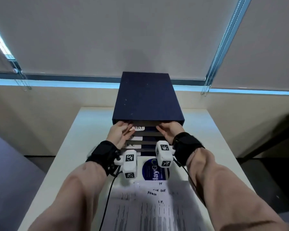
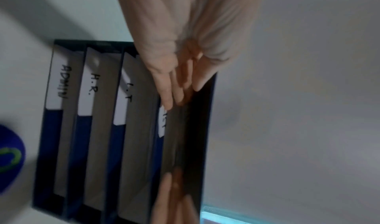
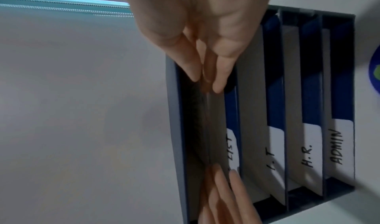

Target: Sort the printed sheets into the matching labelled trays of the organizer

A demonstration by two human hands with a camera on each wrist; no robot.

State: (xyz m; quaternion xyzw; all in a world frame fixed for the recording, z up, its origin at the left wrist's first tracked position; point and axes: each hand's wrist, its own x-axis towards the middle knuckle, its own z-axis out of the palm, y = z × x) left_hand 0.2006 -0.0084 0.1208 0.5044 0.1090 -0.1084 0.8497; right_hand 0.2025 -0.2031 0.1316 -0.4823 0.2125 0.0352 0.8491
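A dark blue organizer [image 1: 148,97] stands on the white table [image 1: 83,130], with several stacked trays. Their white labels read ADMIN [image 3: 337,148], H.R. [image 3: 307,156], I.T [image 3: 271,161] and one ending in LIST [image 3: 232,148] on the top tray. My left hand [image 1: 126,126] and right hand [image 1: 160,127] are at the mouth of that top tray, fingers straight and pointing in. They touch the near edge of a pale sheet [image 3: 216,130] lying in the tray. A fanned pile of printed sheets [image 1: 148,209] with handwritten headings lies near the front edge.
A round blue logo [image 1: 154,170] lies on the table between the organizer and the paper pile. Window blinds with hanging bead chains [image 1: 223,39] fill the wall behind. A dark object [image 1: 274,139] stands off the table's right side.
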